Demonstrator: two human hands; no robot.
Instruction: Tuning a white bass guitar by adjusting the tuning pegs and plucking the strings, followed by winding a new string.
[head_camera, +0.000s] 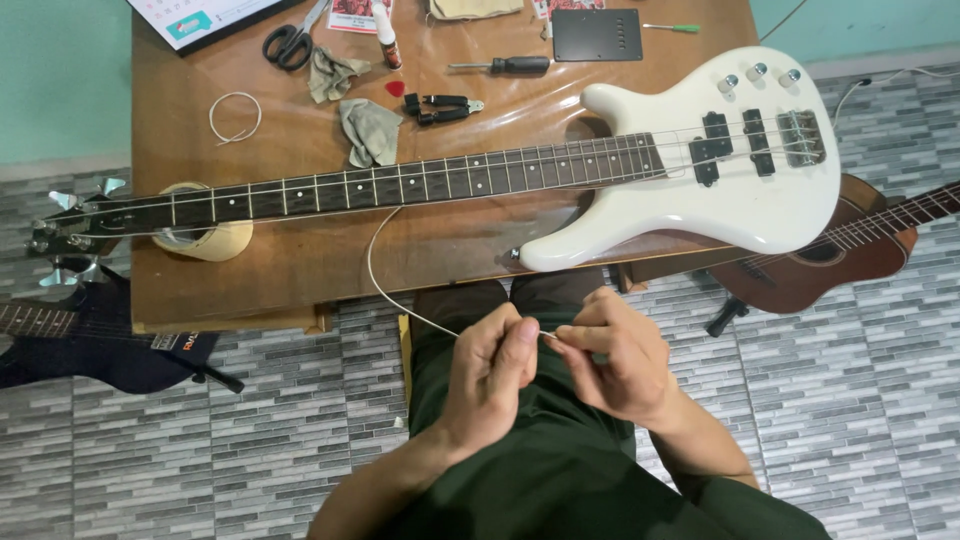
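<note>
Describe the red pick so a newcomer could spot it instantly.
Start at the wooden table bearing the white bass guitar. Above the neck, between a crumpled grey cloth and black-handled pliers, lies the red pick. It is the only small, flat, bright red piece there.

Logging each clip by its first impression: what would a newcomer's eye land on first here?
First, the white bass guitar lying across the brown wooden table, its neck propped on a roll of tape at the left. Next, below the table edge, the left hand and right hand pinch a thin guitar string that curves up toward the neck. Scissors, pliers and a screwdriver lie along the far side.
</note>
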